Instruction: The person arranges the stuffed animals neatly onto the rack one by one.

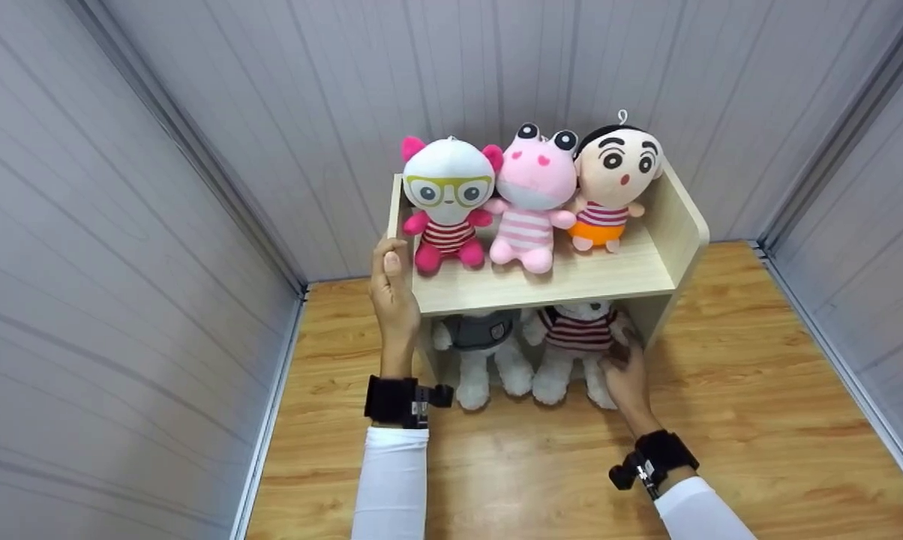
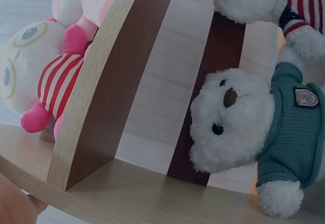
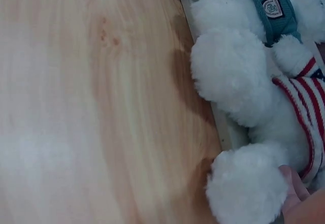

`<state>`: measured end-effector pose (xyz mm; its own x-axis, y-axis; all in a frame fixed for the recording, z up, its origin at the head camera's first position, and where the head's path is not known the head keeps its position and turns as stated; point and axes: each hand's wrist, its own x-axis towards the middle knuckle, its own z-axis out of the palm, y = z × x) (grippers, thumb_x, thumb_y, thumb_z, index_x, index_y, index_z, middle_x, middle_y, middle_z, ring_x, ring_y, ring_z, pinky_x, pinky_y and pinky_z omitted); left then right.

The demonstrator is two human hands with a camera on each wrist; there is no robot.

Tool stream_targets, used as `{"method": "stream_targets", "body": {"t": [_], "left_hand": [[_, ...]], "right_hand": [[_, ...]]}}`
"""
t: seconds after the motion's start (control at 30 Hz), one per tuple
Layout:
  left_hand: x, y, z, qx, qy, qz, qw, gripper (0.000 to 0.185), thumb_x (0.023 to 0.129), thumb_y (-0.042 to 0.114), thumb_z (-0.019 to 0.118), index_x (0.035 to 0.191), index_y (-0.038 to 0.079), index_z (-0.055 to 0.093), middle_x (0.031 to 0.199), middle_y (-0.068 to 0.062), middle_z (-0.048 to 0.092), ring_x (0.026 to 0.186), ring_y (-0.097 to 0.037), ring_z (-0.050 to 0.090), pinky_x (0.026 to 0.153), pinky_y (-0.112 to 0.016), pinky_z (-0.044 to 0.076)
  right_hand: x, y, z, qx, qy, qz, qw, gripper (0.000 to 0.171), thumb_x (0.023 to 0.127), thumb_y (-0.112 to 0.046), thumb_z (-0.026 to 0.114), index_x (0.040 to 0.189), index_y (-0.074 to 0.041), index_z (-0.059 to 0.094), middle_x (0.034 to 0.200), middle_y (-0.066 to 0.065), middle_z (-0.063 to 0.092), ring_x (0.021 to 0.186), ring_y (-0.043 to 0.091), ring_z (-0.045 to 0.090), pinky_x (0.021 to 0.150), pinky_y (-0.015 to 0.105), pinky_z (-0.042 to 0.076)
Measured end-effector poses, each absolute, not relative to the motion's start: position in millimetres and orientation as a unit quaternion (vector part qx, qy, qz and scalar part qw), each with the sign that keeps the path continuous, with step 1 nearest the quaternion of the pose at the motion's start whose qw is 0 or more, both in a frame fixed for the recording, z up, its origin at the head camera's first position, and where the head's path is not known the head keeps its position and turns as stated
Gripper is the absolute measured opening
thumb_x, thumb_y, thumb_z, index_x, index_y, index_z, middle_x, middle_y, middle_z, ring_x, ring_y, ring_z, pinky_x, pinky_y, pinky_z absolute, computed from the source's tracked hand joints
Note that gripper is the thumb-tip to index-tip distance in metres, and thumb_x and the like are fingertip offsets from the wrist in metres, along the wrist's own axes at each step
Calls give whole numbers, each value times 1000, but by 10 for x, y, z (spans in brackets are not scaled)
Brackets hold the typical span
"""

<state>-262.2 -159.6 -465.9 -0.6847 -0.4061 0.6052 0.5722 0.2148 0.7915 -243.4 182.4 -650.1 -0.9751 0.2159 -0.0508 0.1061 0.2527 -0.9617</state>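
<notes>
A light wooden shelf unit [image 1: 496,289] stands on the floor against the wall. My left hand [image 1: 391,289] grips its left side panel [image 2: 101,97], thumb on the front edge; only a sliver of that hand [image 2: 12,203] shows in the left wrist view. On top sit a white plush with yellow glasses [image 1: 448,202] [image 2: 30,66], a pink plush [image 1: 534,202] and a boy plush [image 1: 616,184]. Underneath sit a white bear in a teal sweater [image 1: 481,352] [image 2: 238,127] [image 3: 271,5] and a white bear in a striped sweater [image 1: 575,349] [image 3: 244,188]. My right hand [image 1: 625,371] holds the striped bear's right side, a fingertip [image 3: 294,186] against its foot.
The shelf stands in a narrow alcove with grey panelled walls [image 1: 121,262] on the left, back and right. Wooden floor [image 1: 511,465] lies in front of the shelf and to its right [image 1: 759,360]. Both wrists carry black camera bands.
</notes>
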Motion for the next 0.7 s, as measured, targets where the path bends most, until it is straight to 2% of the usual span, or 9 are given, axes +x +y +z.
{"method": "stream_targets", "body": {"t": [0.1,0.2,0.3,0.37,0.43,0.53,0.7], "left_hand": [[-2617,-1594,-4654,-60,-673,-625,392,30,111,9,33,117,-2,60,140,-19,58,143,-28,48,123,-38,32],[-2619,-1594,-4654,-61,-669,-630,389,29,111,8,33,117,-2,59,140,-19,59,141,-28,49,123,-39,33],[-2616,-1596,-4653,-60,-667,-634,388,29,111,7,32,117,-2,59,141,-19,58,141,-28,49,122,-39,34],[-2612,-1595,-4654,-58,-667,-634,387,29,110,6,33,117,-2,59,142,-19,58,142,-28,49,123,-39,33],[-2611,-1593,-4656,-60,-666,-635,387,28,110,6,33,117,-2,59,141,-20,58,141,-28,49,123,-40,33],[-2612,-1590,-4658,-64,-665,-636,386,28,110,6,33,118,-3,59,139,-20,58,139,-27,49,122,-39,34],[-2622,-1590,-4653,-75,-658,-643,384,29,110,6,32,118,-4,58,137,-20,58,138,-25,51,121,-38,36]], "right_hand": [[-2375,1884,-6533,-116,-788,603,33,72,97,-2,53,161,-3,22,154,28,44,137,37,48,89,16,42],[-2324,1938,-6571,-120,-788,604,27,70,98,-4,52,161,-2,23,159,26,39,143,35,42,103,29,43],[-2268,1975,-6624,-115,-788,605,16,68,99,-6,52,161,-1,24,162,25,36,149,37,36,121,44,31],[-2216,1999,-6677,-122,-787,605,4,66,99,-8,53,159,1,27,161,26,37,149,40,35,124,49,28],[-2148,2027,-6738,-138,-792,595,-18,64,100,-13,53,158,1,29,160,26,37,149,42,35,124,51,28],[-2037,2078,-6848,-168,-800,575,-41,61,102,-24,55,155,0,34,156,25,42,145,40,40,119,49,34],[-1907,2173,-7019,-174,-809,561,-28,59,103,-39,57,149,-2,44,146,24,53,133,35,51,104,41,43]]}}
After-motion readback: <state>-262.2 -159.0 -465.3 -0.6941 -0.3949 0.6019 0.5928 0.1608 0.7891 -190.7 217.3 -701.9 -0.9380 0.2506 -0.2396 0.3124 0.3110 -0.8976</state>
